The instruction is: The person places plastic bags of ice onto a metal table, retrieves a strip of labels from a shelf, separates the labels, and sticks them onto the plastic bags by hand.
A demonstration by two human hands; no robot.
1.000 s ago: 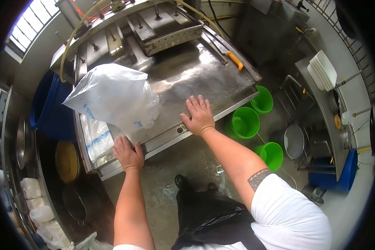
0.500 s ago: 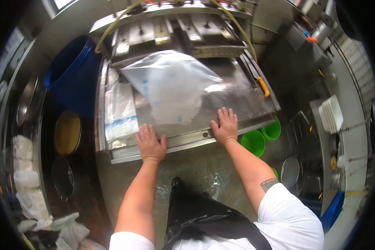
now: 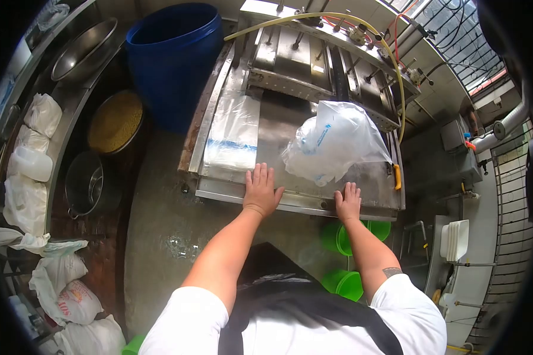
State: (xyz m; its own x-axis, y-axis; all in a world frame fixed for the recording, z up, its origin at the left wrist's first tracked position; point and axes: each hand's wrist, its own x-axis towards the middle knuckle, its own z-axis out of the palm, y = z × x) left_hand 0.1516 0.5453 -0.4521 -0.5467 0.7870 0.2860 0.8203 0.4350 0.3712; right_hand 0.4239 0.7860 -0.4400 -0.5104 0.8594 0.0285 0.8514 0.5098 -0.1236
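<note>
A stainless-steel desk [image 3: 272,139] has raised metal edging along its front and left sides, and its bare surface shows dull, smeary sheen. Flat on its left part lies a stack of clear plastic bags [image 3: 234,121], banded in blue near the front end. Right of the middle sits a crumpled translucent plastic bag [image 3: 344,145] with blue print. Near the right edge lies an orange-handled knife [image 3: 397,176], its blade hidden by that bag. Metal plates [image 3: 281,53] with upright rods occupy the back.

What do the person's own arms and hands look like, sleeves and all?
The left hand and right hand wear no gloves. Short white sleeves leave the forearms bare, and a dark, tattoo-like marking shows just beyond the right one.
</note>
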